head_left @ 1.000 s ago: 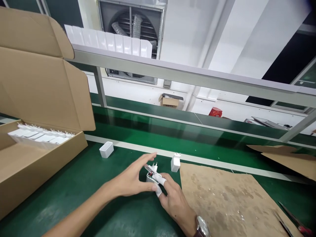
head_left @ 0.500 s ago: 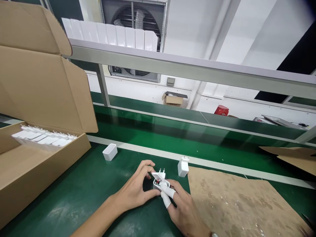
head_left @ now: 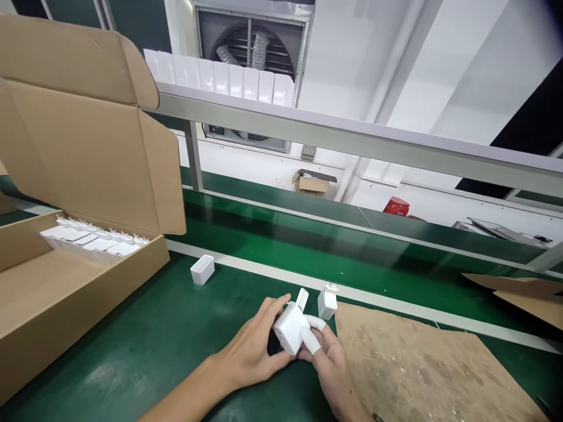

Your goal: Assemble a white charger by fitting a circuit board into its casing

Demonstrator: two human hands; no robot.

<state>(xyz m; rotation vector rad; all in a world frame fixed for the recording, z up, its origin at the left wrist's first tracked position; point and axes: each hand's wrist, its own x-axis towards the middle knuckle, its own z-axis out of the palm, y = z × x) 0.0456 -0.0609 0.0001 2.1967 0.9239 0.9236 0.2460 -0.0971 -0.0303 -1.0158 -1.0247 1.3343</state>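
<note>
Wall fan (head_left: 240,44) is sitting at twelve o'clock, pale pipe (head_left: 390,76) is running down at one, small open carton (head_left: 312,186) is lying at two, red object (head_left: 396,206) is resting at three

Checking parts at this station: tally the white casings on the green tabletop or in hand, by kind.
Open-topped casing without a top piece: 1
Casings with a top piece: 2 (held casing, standing casing)
Total: 3

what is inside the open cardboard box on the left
Inside the cardboard box, a row of white cases with plug pins runs along the back. Anything behind that row, or against the box's near side, is covered; the box's left part is out of frame.
</note>
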